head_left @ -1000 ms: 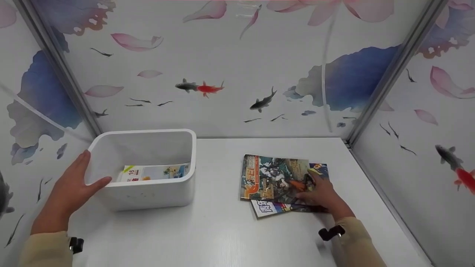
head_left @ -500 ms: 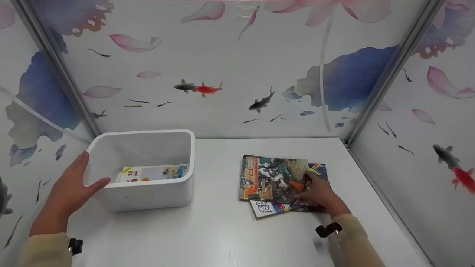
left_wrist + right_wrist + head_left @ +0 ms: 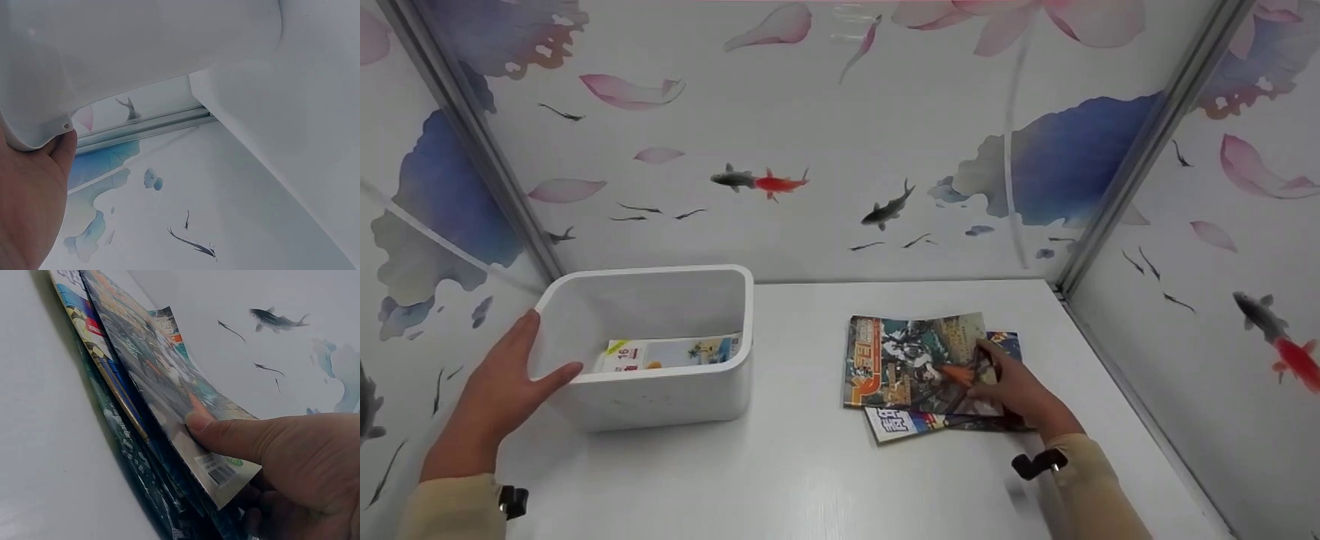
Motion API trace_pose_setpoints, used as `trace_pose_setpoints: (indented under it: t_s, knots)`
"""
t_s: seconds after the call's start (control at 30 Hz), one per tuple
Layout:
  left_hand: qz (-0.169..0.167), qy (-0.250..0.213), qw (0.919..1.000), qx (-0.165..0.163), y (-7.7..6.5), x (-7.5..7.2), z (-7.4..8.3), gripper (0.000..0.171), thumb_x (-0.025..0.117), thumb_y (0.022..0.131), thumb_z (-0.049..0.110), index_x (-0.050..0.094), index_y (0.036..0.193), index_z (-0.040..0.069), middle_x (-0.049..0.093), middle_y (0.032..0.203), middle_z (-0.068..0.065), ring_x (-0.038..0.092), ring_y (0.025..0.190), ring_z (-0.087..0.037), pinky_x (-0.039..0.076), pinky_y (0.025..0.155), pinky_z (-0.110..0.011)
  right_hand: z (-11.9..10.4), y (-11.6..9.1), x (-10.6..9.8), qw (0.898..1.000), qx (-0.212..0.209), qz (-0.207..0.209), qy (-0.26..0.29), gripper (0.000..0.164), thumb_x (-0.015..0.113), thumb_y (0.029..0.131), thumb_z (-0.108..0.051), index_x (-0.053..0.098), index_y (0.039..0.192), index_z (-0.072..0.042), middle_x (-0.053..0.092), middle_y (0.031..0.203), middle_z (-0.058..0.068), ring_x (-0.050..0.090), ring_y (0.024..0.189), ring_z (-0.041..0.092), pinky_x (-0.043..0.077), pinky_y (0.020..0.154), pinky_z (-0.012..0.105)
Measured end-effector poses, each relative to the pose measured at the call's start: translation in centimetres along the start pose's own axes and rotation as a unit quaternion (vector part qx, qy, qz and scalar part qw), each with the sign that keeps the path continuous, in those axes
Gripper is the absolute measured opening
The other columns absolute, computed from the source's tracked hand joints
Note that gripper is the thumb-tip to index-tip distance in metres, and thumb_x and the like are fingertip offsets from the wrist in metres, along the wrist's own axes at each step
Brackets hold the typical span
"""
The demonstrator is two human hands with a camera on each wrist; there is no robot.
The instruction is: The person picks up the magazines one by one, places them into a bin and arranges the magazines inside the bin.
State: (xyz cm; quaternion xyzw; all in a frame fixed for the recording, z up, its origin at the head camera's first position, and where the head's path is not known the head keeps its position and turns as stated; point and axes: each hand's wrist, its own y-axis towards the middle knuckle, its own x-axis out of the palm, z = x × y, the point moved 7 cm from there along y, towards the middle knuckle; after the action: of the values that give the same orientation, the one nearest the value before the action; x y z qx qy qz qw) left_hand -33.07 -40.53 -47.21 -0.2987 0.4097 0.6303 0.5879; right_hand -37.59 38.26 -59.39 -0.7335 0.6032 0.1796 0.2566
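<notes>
A white plastic bin (image 3: pixel 682 401) stands at the left of the table, and a printed book or magazine (image 3: pixel 671 354) lies inside it. My left hand (image 3: pixel 502 390) grips the bin's near left corner by the rim; the left wrist view shows fingers under the rim's edge (image 3: pixel 34 147). On the right lies a loose stack of magazines. My right hand (image 3: pixel 1024 390) pinches the right edge of the top magazine (image 3: pixel 919 360), thumb on the cover, other fingers beneath and mostly hidden. That edge is lifted slightly off the magazine below (image 3: pixel 896 424), which pokes out askew.
The white table (image 3: pixel 810 480) meets a back wall (image 3: pixel 810 240) printed with fish and petals. Patterned side panels stand at left and right, with metal strips at the corners. Bare tabletop lies between the bin and the stack.
My right hand has shifted slightly right, and the top magazine's right edge has risen, bending the cover. The left hand keeps its place on the bin.
</notes>
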Motion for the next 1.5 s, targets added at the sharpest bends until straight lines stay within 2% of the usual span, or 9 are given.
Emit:
trace_pose_setpoints:
  t_s: [0.27, 0.53, 0.73, 1.0, 1.23, 1.33, 1.5]
  knots:
    - [0.002, 0.001, 1.0, 0.001, -0.1, 0.0, 0.1, 0.116, 0.068, 0.104, 0.064, -0.001, 0.177, 0.006, 0.002, 0.181, -0.032, 0.011, 0.161, -0.065, 0.017, 0.113, -0.093, 0.6, 0.3, -0.6, 0.998, -0.029, -0.039, 0.038, 0.105, 0.088, 0.098, -0.037, 0.024, 0.178, -0.018, 0.027, 0.179, 0.022, 0.022, 0.165, 0.049, 0.039, 0.125, 0.066]
    - [0.005, -0.001, 1.0, 0.001, -0.2, -0.2, 0.5, 0.116, 0.067, 0.104, 0.065, -0.001, 0.177, 0.005, 0.003, 0.18, -0.033, 0.011, 0.161, -0.065, 0.017, 0.114, -0.093, 1.6, 0.6, -0.3, 0.993, -0.036, -0.055, 0.094, 0.1, 0.082, 0.104, -0.028, 0.017, 0.179, -0.012, 0.005, 0.184, 0.024, -0.005, 0.166, 0.055, 0.022, 0.13, 0.074]
    - [0.004, -0.002, 1.0, 0.001, -0.3, -0.1, 0.4, 0.115, 0.066, 0.105, 0.065, -0.001, 0.177, 0.006, 0.002, 0.181, -0.032, 0.01, 0.161, -0.064, 0.016, 0.114, -0.093, 2.1, 0.4, -0.1, 0.989, -0.024, -0.049, 0.139, 0.098, 0.082, 0.104, -0.029, 0.02, 0.179, -0.016, -0.002, 0.186, 0.018, -0.015, 0.168, 0.046, 0.016, 0.133, 0.069]
    - [0.005, 0.002, 1.0, 0.001, -0.4, -0.2, 0.5, 0.114, 0.066, 0.105, 0.065, 0.0, 0.177, 0.007, 0.003, 0.181, -0.032, 0.011, 0.161, -0.064, 0.017, 0.113, -0.093, 2.1, 0.0, 0.0, 0.984, -0.03, -0.047, 0.167, 0.098, 0.081, 0.105, -0.025, 0.018, 0.179, -0.018, -0.007, 0.186, 0.016, -0.019, 0.168, 0.041, 0.016, 0.134, 0.067]
    - [0.002, 0.007, 1.0, -0.002, -0.3, -0.3, 0.6, 0.114, 0.065, 0.105, 0.065, -0.001, 0.177, 0.007, 0.003, 0.181, -0.032, 0.012, 0.16, -0.066, 0.019, 0.111, -0.094, 2.3, 0.0, 0.4, 0.981, -0.02, -0.056, 0.185, 0.101, 0.083, 0.103, -0.025, 0.017, 0.179, -0.019, -0.001, 0.186, 0.013, -0.013, 0.17, 0.037, 0.024, 0.133, 0.063]
    - [0.003, 0.008, 1.0, 0.0, -0.3, -0.3, 0.6, 0.113, 0.065, 0.105, 0.065, 0.0, 0.177, 0.006, 0.004, 0.181, -0.033, 0.013, 0.16, -0.066, 0.019, 0.111, -0.094, 2.2, 0.0, 0.5, 0.98, -0.017, -0.065, 0.185, 0.101, 0.081, 0.104, -0.024, 0.014, 0.179, -0.017, 0.0, 0.186, 0.015, -0.012, 0.17, 0.038, 0.023, 0.133, 0.065]
    - [0.006, 0.009, 0.9999, 0.002, -0.3, -0.2, 0.5, 0.114, 0.067, 0.104, 0.064, 0.002, 0.177, 0.005, 0.005, 0.18, -0.033, 0.013, 0.16, -0.065, 0.02, 0.113, -0.093, 2.1, 0.0, 0.6, 0.981, -0.019, -0.065, 0.182, 0.101, 0.078, 0.106, -0.024, 0.01, 0.18, -0.017, -0.006, 0.185, 0.017, -0.018, 0.168, 0.04, 0.018, 0.133, 0.068]
